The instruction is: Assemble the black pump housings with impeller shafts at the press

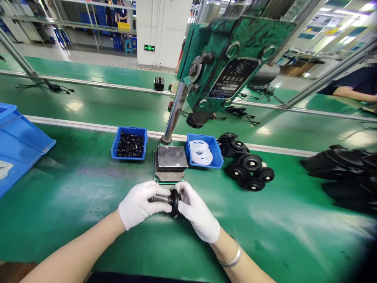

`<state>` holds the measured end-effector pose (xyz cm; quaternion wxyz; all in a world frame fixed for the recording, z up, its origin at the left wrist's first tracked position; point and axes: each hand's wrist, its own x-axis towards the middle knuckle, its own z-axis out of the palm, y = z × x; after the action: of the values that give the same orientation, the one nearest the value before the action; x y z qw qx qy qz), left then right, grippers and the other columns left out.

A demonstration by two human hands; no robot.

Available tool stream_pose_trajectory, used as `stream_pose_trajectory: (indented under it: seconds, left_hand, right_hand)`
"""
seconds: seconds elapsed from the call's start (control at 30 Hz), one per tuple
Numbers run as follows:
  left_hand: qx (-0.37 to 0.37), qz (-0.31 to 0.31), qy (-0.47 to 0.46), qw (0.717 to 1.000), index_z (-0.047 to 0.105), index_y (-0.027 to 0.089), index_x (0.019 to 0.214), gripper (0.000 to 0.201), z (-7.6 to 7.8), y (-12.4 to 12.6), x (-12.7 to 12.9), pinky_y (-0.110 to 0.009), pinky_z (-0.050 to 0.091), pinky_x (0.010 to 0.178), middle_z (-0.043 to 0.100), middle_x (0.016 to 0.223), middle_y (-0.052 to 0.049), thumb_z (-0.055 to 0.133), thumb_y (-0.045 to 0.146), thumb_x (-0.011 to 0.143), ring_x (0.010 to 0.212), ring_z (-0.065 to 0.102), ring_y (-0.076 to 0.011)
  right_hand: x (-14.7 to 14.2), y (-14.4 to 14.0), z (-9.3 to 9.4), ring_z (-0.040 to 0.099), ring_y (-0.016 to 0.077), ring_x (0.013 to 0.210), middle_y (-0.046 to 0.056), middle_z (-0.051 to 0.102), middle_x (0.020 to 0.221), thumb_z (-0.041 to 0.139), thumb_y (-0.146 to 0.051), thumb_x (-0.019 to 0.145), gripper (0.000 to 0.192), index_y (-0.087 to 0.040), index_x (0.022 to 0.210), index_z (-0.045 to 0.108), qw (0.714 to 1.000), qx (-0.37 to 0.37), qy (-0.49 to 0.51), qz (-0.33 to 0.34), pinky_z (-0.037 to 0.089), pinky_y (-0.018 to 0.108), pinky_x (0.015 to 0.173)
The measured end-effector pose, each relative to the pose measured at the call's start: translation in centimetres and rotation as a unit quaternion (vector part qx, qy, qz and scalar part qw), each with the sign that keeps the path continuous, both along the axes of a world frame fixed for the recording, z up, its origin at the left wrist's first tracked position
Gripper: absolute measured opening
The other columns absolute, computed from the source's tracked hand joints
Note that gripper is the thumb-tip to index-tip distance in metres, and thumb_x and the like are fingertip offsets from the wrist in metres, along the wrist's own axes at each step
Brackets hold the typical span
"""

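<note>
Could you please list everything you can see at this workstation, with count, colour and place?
black part: one, black disc on a grey stem, held between both hands
press: one, green, above the table's middle
press base plate: one, grey metal, under the press
left bin: one, blue, left of the plate, holds small black rings
right bin: one, blue, right of the plate, holds white rings
black wheels: a pile, count unclear, right of the right bin
large tray: one, blue, far left
table: one, green
bracelet: one, silver, right wrist
left hand: white glove
right hand: white glove
</note>
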<state>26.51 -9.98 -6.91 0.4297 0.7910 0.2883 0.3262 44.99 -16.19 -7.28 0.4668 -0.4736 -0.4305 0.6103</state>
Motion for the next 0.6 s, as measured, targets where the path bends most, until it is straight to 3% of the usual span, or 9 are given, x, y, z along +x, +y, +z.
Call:
stream_pose_trajectory:
  seconds: [0.1, 0.2, 0.3, 0.37, 0.47, 0.6]
  left_hand:
    - [-0.063, 0.029, 0.053, 0.996, 0.073, 0.021, 0.080, 0.012, 0.3, -0.1, 0.0, -0.022, 0.051, 0.069, 0.070, 0.078, 0.001, 0.068, 0.031, 0.086, 0.072, 0.066, -0.0133]
    - [-0.036, 0.063, 0.067, 0.995, 0.072, 0.021, 0.084, 0.018, 0.2, 0.1, -0.1, -0.023, 0.052, 0.071, 0.071, 0.080, 0.000, 0.059, 0.030, 0.092, 0.075, 0.067, -0.0141]
    - [0.091, 0.074, 0.026, 0.993, 0.064, 0.019, 0.112, 0.025, 0.0, 0.5, -0.5, -0.027, 0.054, 0.079, 0.069, 0.106, -0.008, 0.057, 0.033, 0.094, 0.093, 0.067, -0.0173]
    - [0.204, 0.046, 0.026, 0.978, 0.061, 0.019, 0.117, 0.030, 0.1, 0.7, -0.7, -0.032, 0.054, 0.083, 0.064, 0.118, -0.012, 0.061, 0.035, 0.091, 0.100, 0.065, -0.0201]
    - [0.342, -0.007, 0.073, 0.937, 0.063, 0.023, 0.109, 0.017, 0.6, 0.7, -0.6, -0.033, 0.052, 0.079, 0.063, 0.117, -0.010, 0.058, 0.026, 0.093, 0.094, 0.065, -0.0206]
    - [0.423, -0.043, 0.127, 0.896, 0.062, 0.021, 0.108, 0.020, 1.7, 0.4, -0.3, -0.030, 0.050, 0.069, 0.068, 0.105, -0.008, 0.050, 0.014, 0.094, 0.086, 0.065, -0.0205]
  right_hand:
    - [-0.2, 0.1, -0.5, 0.039, 0.0104, 0.059, -0.005, 0.040, 0.073, 0.069, -0.028, 0.074, 0.032, -0.023, 0.085, 0.040, 0.997, 0.033, -0.066, 0.000, 0.038, 0.023, 0.051]
    - [-0.2, 0.1, -0.6, 0.041, 0.0105, 0.057, -0.006, 0.041, 0.073, 0.069, -0.032, 0.074, 0.034, -0.023, 0.088, 0.040, 0.999, 0.015, -0.051, 0.003, 0.039, 0.023, 0.049]
    - [0.2, 0.1, -0.2, 0.045, 0.0099, 0.056, -0.005, 0.043, 0.076, 0.068, -0.041, 0.076, 0.038, -0.023, 0.091, 0.039, 1.000, -0.013, 0.013, 0.000, 0.043, 0.022, 0.046]
    - [0.4, 0.1, 0.1, 0.049, 0.0096, 0.057, -0.005, 0.045, 0.077, 0.070, -0.043, 0.076, 0.040, -0.022, 0.093, 0.040, 0.998, -0.038, 0.054, -0.008, 0.045, 0.021, 0.046]
    - [0.6, 0.1, 0.4, 0.053, 0.0091, 0.058, -0.005, 0.049, 0.078, 0.071, -0.039, 0.074, 0.040, -0.021, 0.093, 0.041, 0.991, -0.080, 0.109, -0.016, 0.046, 0.019, 0.046]
    - [0.5, 0.2, 0.6, 0.053, 0.0077, 0.055, -0.004, 0.052, 0.076, 0.069, -0.034, 0.073, 0.035, -0.020, 0.092, 0.043, 0.983, -0.114, 0.146, -0.014, 0.047, 0.018, 0.046]
